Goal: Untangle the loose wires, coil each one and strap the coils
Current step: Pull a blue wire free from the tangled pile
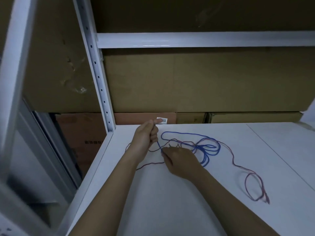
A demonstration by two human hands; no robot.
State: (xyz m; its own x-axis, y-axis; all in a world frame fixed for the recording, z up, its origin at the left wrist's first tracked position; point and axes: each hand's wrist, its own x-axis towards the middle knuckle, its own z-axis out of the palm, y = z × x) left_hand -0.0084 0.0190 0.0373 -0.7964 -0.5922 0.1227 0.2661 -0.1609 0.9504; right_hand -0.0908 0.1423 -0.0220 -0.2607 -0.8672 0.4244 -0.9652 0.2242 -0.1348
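Nearest: two bare forearms reach in from the bottom edge over the white surface (170, 201).

Right hand (179, 161) sits low on the surface, back of the hand up, fingers curled toward the left. Its grip is closed on the blue wire (207, 150) at the fingertips, about where the wire meets the surface.

From there a short taut run of blue wire rises up-left to the left hand (146, 136). That hand is raised off the surface, fist-like, grip clamped on the blue wire, thumb on top.

Blue wire, rest of it: one long loop arcs from just right of the left hand across toward the right, then bunches into several loose overlapping loops just right of the right hand. Not coiled neatly, no strap on it.

Red wire (238, 165): thin and lying flat. One part passes under both wrists on the left, the middle runs through the blue bunch, tangled with it, and the tail wanders right and nearer, ending in a loose loop (254, 186) near the right side of the surface. It looks like red twisted with a darker strand, but I can't tell for sure.

Farther: white perforated rack upright (100, 82) at the surface's back-left corner, white crossbeam (204, 40) above. Behind that, stacked cardboard boxes (204, 82); one lower box carries a small white label (162, 120), partly hidden by the left thumb.
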